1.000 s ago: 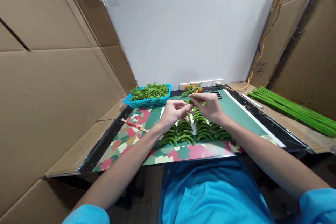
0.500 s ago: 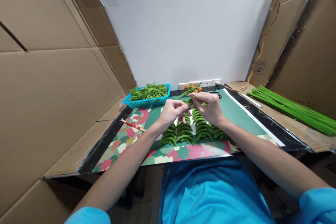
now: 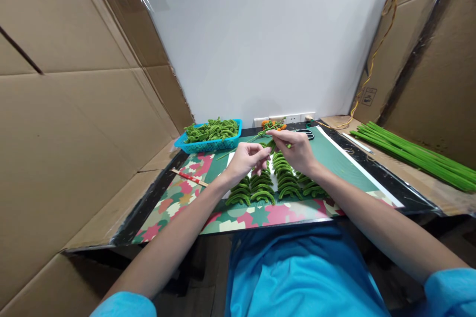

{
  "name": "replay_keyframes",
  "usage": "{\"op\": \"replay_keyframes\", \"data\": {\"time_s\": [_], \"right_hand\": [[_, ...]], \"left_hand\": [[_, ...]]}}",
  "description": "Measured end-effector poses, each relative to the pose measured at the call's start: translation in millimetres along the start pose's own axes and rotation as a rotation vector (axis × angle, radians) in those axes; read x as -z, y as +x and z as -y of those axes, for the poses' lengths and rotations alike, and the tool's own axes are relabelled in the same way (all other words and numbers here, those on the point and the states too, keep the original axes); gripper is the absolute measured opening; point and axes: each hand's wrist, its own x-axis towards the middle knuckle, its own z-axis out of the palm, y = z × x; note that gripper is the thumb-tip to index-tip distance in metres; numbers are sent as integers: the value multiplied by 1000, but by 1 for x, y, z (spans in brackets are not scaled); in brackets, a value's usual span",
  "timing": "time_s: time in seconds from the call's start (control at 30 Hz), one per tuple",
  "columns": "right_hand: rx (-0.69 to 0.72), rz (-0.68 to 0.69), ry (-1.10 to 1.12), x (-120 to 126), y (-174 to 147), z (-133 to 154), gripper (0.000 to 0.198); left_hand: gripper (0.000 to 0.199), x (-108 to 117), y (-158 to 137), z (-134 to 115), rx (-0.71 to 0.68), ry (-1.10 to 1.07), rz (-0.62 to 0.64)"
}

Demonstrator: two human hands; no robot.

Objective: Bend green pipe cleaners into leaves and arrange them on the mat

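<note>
My left hand (image 3: 245, 159) and my right hand (image 3: 295, 149) meet over the middle of the table. Both pinch a fuzzy green chenille stem piece (image 3: 272, 145), mostly hidden by my fingers. A thin green strand (image 3: 256, 137) slants out to the left behind my fingertips. Beneath my hands, curved green chenille pieces (image 3: 263, 195) lie in several rows on a white sheet and a green mat (image 3: 334, 158). My right forearm hides part of the right row.
A blue basket (image 3: 208, 146) heaped with green fuzzy pieces stands back left. Orange-and-green chenille items (image 3: 273, 125) and scissors (image 3: 307, 133) lie at the back. A red-wrapped stick (image 3: 189, 177) is at left, long green stems (image 3: 412, 156) at right. Cardboard walls (image 3: 74, 124) flank the table.
My left fingers have curled in more and shifted slightly at the chenille piece. My right fingertips have moved a little. The rows and the basket stay as they were.
</note>
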Motion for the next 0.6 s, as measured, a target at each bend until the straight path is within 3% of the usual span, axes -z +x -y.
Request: {"op": "replay_keyframes", "data": {"time_s": [0.4, 0.5, 0.6], "right_hand": [[-404, 155, 620, -1, 7, 12, 40], [-318, 146, 475, -3, 2, 9, 30], [-79, 103, 158, -3, -3, 9, 18]], "left_hand": [[48, 0, 0, 2, -95, -13, -46], [44, 0, -1, 3, -94, -11, -58], [39, 1, -2, 4, -91, -7, -58]]}}
